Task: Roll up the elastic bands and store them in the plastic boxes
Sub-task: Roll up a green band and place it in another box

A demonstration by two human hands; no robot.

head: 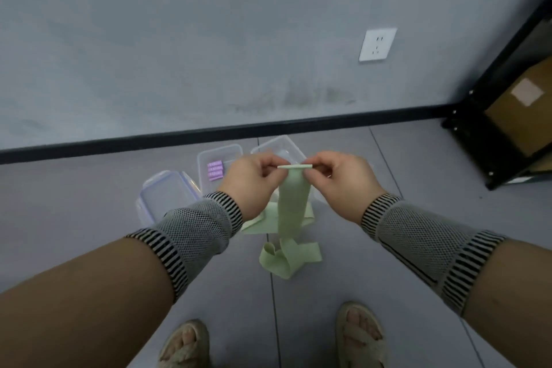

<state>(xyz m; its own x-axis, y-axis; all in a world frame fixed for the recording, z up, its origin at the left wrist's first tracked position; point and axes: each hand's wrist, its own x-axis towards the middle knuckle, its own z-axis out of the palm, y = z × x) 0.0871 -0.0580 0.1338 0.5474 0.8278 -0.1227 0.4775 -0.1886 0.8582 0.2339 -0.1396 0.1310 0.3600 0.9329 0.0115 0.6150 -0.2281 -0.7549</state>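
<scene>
A person stands on a grey floor [388, 248] facing a grey wall [209, 39], both hands raised over a green band [292, 203]. The left hand [254, 179] pinches the band's top edge at its left end, fingers curled on it; the right hand [340, 176] pinches the same edge at its right end, thumb and fingers closed on the fabric. Between the two hands the top edge looks folded or turned over into a narrow strip. From there the band hangs straight down and its lower length lies in loose loops and folds on the floor. Beyond the band, close to the black skirting [209, 133], stand clear plastic boxes: one box [219, 158] just left of the left hand holds a few purple rolls [215, 171], and a second box [280, 146] shows behind the hands, partly hidden by them. Left of the band and nearer the person lies a clear lid [164, 197] with bluish clips, touching or just beside the box with the rolls. Both forearms wear grey mesh sleeves [197, 224] with striped cuffs. Well right of the band, a black shelf [493, 140] stands against the wall with a cardboard carton [519, 116] inside. A white socket [378, 44] sits on the wall above and right of the band. Below the band, two feet in woven sandals [361, 337] show at the frame's bottom edge.
</scene>
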